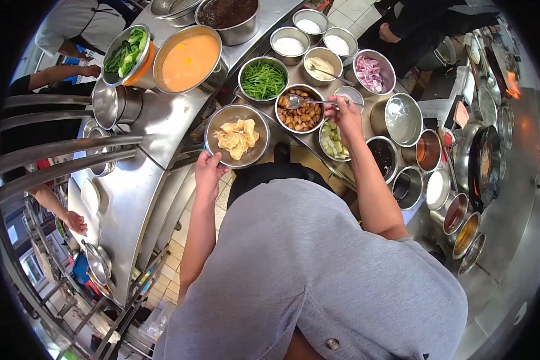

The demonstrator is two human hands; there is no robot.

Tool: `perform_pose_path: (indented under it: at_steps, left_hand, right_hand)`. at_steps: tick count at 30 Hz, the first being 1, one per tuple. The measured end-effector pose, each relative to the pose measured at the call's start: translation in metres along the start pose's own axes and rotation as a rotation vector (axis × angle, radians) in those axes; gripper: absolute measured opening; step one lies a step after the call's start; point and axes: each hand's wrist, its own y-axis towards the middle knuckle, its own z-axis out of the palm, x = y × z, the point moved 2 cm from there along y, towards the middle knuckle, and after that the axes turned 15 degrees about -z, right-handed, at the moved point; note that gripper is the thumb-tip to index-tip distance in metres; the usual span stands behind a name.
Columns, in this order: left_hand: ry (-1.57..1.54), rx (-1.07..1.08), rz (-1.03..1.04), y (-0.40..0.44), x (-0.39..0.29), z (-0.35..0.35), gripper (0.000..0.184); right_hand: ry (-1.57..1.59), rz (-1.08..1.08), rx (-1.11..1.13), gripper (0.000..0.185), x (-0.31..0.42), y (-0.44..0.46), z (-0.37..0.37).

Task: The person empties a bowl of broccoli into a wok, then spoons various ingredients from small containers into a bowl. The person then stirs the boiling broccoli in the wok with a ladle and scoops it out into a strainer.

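Observation:
My left hand [212, 170] is closed on the rim of a metal bowl [209, 133], with pale yellow, folded sheet-like pieces [238, 138] inside. My right hand [345, 117] grips the handle of a metal spoon [295, 102], whose head rests among brown nut-like chunks [306, 114] in a steel pot. Close around that pot stand a pot of cut green stalks [264, 80], a pot of pale green chunks [333, 141] partly behind my right hand, and a pot of creamy paste [320, 68].
Sliced purple onion [370, 74] and several pots of white powder [289, 46] line the counter. A big pot of orange liquid [189, 62] stands at upper left. Sauce pots [455, 213] and a wok [485, 165] near a flame fill the right. Another person's hand [75, 222] is at left.

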Motion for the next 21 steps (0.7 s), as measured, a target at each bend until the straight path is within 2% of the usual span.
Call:
perform_pose_path:
  at_steps: [11,17,21]
  left_hand:
    - [0.054,-0.031,0.002,0.028,-0.004,0.004,0.004]
    - [0.068,-0.027,-0.022,0.028,-0.002,0.009,0.004]
    - [0.088,-0.042,-0.017,0.029,-0.002,0.009,0.004]
  right_hand:
    - [0.011,0.063,0.116,0.025,0.008,-0.003,-0.014]
    - [0.007,0.111,0.099,0.025,0.008,-0.006,-0.006]
    - [0.135,0.126,0.071,0.024,0.016,-0.011,-0.007]
